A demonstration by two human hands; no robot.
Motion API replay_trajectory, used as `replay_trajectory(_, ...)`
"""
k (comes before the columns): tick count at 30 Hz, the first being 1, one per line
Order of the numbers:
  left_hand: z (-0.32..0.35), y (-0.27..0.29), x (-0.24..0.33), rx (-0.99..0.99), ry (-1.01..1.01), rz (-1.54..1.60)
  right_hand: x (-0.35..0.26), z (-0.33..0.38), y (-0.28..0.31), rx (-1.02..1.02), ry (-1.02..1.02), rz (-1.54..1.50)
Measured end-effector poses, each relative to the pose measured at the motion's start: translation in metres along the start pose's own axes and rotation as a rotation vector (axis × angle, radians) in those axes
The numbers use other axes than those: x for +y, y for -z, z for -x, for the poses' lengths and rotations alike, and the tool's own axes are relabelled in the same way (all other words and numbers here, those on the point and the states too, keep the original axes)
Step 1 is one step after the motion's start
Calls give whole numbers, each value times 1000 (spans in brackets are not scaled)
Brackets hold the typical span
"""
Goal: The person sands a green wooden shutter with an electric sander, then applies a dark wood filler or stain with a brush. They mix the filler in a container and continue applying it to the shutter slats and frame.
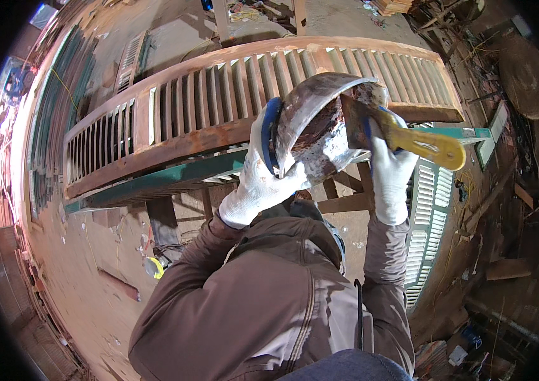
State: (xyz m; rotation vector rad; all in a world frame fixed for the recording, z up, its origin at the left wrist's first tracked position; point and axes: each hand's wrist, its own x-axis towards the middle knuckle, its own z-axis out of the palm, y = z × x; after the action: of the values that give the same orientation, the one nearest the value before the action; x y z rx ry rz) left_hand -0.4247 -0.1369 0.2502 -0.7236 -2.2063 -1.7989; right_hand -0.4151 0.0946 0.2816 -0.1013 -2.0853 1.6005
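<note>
In a white, blue-coated glove, my left hand point(263, 168) is closed on the left side of a bowl point(301, 105), which it holds tilted in front of my chest. Grey and brown smears cover the bowl, and dark brown paste point(317, 133) clings to its inner wall. My right hand point(388, 168), gloved the same way, is closed around a putty knife point(433, 146) with a yellow handle. The knife's brown-stained blade point(354, 124) reaches over the bowl's right edge, partly covering its inside. Both hands are above the near side of a louvred wooden shutter point(199, 140).
The bare-wood shutter lies across a green frame point(180, 180). A green louvred shutter point(431, 216) stands at the right, and stacked green panels point(60, 120) lean at the left. Scrap wood point(509, 269) litters the right side. A yellow tape roll point(153, 267) lies at lower left.
</note>
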Motion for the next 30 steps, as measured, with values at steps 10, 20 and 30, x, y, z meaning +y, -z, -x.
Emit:
replay_trajectory(10,5,0,-9,-29,16,16,2,0,-3,-59,-192,-329)
replay_trajectory(20,-4,1,-9,-137,89,278,14,-3,11,-120,-413,-679)
replay_trajectory(30,-11,-2,-6,-51,446,680,19,14,44,29,-238,-387)
